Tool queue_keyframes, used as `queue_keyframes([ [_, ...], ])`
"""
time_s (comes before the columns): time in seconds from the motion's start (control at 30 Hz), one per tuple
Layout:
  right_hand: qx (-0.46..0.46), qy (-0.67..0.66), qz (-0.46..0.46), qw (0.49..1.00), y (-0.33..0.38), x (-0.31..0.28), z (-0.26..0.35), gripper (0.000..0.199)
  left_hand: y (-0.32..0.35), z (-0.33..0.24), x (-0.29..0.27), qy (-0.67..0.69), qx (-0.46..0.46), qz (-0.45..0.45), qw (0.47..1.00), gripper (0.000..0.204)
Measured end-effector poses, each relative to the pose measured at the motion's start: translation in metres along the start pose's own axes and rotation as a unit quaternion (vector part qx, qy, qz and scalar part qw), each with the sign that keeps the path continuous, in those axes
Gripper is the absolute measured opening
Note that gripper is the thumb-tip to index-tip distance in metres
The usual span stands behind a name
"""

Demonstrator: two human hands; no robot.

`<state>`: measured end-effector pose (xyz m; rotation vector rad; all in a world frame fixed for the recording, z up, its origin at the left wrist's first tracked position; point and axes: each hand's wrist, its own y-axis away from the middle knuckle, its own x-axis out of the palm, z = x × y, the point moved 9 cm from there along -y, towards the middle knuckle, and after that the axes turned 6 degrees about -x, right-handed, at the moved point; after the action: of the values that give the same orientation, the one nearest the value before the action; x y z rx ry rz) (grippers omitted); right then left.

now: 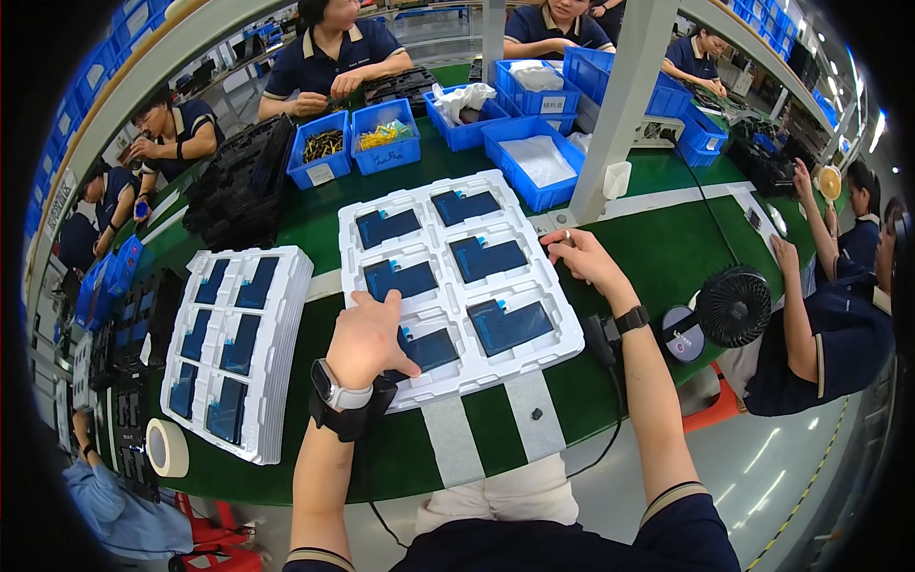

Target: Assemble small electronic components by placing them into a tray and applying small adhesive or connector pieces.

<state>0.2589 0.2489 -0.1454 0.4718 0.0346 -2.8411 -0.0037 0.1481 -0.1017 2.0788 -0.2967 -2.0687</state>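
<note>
Centrally placed on green bench (667,238): white moulded tray (459,286) of six dark blue rectangular panels (507,325), small light-blue tabs at corners. Left hand (367,336) spread flat on tray's near-left pocket, gripping nothing. Right hand (578,255) loosely curled at tray's right edge, empty. Stacked matching trays (238,348) left; blue bins (386,136) behind; tape roll (168,447) near-left.

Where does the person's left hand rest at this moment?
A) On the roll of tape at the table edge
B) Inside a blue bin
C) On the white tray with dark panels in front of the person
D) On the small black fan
C: the left hand lies on the white tray, over a dark panel in its near row, far from the tape roll, the fan and the blue bins.
</note>
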Motion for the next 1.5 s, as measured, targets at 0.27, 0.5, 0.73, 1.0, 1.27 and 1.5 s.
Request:
queue_keyframes([
  [0.27, -0.001, -0.007, 0.0, 1.0, -0.002, -0.002, -0.007, 0.023, 0.0, -0.002, 0.0, -0.002, 0.001, 0.0, 1.0, 0.091],
  [0.5, 0.001, 0.011, -0.003, 1.0, 0.0, -0.002, -0.001, 0.026, 0.001, -0.001, 0.0, 0.001, 0.005, -0.003, 1.0, 0.091],
  [0.73, 0.003, -0.006, -0.002, 1.0, 0.0, -0.001, -0.003, 0.025, 0.0, -0.002, 0.0, -0.005, 0.003, -0.001, 1.0, 0.092],
  [1.0, 0.004, 0.007, -0.008, 1.0, 0.003, -0.001, 0.001, 0.026, 0.002, -0.004, -0.002, 0.013, 0.04, -0.035, 0.999, 0.088],
  [1.27, 0.003, 0.004, 0.001, 1.0, 0.0, 0.0, -0.003, 0.027, 0.0, -0.001, 0.001, -0.003, -0.002, 0.006, 1.0, 0.093],
  [1.5, -0.023, -0.006, 0.003, 1.0, -0.007, -0.006, -0.011, 0.024, 0.002, -0.004, -0.003, 0.038, 0.055, -0.065, 0.996, 0.085],
])
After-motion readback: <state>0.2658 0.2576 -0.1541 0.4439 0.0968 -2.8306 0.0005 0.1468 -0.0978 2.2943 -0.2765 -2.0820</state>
